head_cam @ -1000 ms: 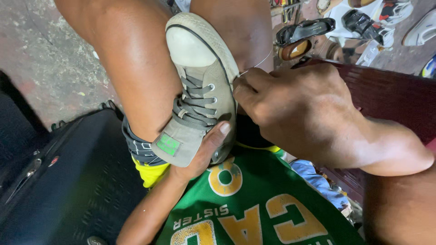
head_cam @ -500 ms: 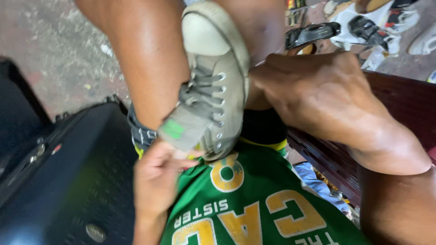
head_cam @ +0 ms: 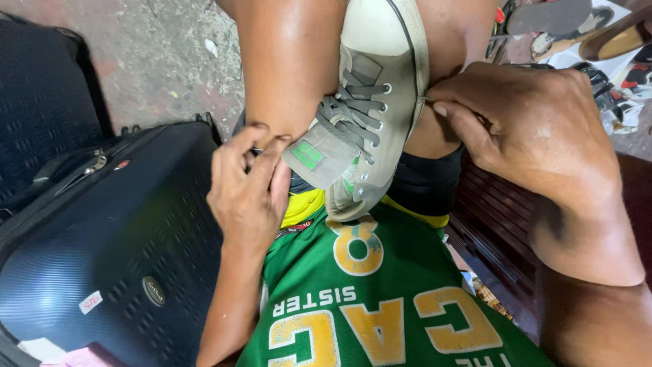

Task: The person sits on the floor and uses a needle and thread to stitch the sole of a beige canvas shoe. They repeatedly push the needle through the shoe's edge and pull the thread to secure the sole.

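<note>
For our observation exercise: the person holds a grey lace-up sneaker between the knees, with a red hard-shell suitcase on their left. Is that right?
Not quite. The head view shows the suitcase is dark navy or black, not red. The rest holds: the grey lace-up sneaker sits between the knees, with the left hand and right hand on it.

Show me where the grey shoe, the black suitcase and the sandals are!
Grey shoe point(head_cam: 370, 112): head view, on its laces, between both hands.
Black suitcase point(head_cam: 115, 251): head view, on its ribbed top shell.
Sandals point(head_cam: 564, 30): head view, top right, on a dark sole.

The left hand point(head_cam: 248, 187) slid off the grey shoe point(head_cam: 367, 109) onto the knee; the right hand point(head_cam: 530, 129) moved to its sole edge.
</note>
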Demonstrator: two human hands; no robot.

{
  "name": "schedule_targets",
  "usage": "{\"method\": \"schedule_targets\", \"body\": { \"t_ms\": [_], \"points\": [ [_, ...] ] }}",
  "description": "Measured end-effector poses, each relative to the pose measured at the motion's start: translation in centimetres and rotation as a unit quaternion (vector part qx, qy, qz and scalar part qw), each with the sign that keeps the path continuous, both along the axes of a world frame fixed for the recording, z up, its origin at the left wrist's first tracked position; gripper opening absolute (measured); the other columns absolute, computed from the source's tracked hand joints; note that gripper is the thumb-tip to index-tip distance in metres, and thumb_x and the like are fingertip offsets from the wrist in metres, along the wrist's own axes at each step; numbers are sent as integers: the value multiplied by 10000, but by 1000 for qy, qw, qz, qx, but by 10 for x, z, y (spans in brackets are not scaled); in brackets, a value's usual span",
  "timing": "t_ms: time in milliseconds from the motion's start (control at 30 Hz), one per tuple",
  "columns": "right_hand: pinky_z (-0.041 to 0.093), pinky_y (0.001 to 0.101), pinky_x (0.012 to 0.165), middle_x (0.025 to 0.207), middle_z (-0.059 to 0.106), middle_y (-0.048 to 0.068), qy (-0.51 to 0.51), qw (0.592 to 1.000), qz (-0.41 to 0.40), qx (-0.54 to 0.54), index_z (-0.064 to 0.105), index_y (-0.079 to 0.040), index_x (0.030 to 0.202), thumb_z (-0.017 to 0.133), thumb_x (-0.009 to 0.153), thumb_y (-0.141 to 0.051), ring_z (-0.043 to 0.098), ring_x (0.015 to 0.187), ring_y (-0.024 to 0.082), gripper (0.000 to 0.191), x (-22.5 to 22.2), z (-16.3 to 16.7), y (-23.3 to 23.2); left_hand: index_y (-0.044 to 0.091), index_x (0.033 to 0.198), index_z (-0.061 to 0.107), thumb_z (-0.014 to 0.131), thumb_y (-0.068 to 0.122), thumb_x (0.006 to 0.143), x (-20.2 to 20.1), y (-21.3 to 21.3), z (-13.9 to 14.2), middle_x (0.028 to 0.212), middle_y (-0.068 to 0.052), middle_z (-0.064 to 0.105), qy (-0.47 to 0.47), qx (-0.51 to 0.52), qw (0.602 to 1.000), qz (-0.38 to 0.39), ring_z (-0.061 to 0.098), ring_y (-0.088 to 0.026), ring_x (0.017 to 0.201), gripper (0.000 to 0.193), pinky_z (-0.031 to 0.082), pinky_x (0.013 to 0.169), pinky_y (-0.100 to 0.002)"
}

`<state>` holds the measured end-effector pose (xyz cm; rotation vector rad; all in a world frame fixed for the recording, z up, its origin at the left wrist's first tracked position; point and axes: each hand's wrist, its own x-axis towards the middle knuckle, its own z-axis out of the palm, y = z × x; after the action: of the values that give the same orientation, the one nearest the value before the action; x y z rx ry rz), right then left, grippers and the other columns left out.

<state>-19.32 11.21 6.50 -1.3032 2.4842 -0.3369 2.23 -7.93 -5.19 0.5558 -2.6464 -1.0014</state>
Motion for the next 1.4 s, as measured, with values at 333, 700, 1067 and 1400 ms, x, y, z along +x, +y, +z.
{"method": "schedule_targets", "body": {
  "t_ms": [333,700,1067,1400],
  "points": [
    [534,384,599,856,713,138,-32,999,-22,-32,748,-19,985,770,904,-82,692,698,303,105,-2,-2,9,83,979,661,703,152,949,43,9,-3,1126,-147,664,174,566,806,26,508,-101,655,86,399,569,-222],
    [523,356,536,849,728,111,-37,995,42,-86,732,-17,957,771,880,-97,693,657,259,117,-21,-7,33,-11,1039,666,565,128,1053,12,76,-30,779,-49,532,-164,658,727,104,439,-109,609,172,369,513,-261],
    [532,335,602,908,718,24,-77,985,111,-102,704,-55,952,703,991,-162,702,736,230,114,-57,-3,39,109,1494,477,607,241,1030,-41,98,-67,1469,-81,569,14,863,505,25,565,-232,1344,500,484,1148,-432],
    [508,365,535,921,728,10,-69,984,150,-60,721,-81,945,696,852,-58,685,676,233,99,-70,3,25,90,1464,518,645,260,1042,-54,91,-75,1414,-97,609,-44,890,450,53,598,-239,1275,473,507,1097,-441]
  ]
}}
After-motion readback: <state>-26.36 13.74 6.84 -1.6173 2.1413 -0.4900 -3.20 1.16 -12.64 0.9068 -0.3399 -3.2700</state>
